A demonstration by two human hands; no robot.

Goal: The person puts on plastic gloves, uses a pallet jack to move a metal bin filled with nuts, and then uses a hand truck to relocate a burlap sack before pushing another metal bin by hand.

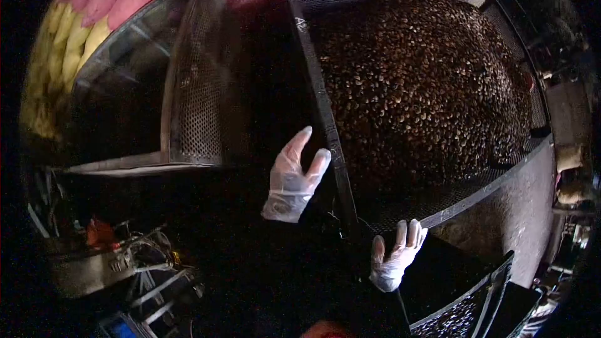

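In the mesh tray (323,106) lie brown beans (419,81); left hand (291,178), right hand (395,256) splayed empty.

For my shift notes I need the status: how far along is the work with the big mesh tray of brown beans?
Done: the mesh tray is full of brown beans, spread across it. In hand: the left hand rests at its side rim and the right hand at the near corner, fingers open, not gripping. Left: the second tray beside it looks empty.
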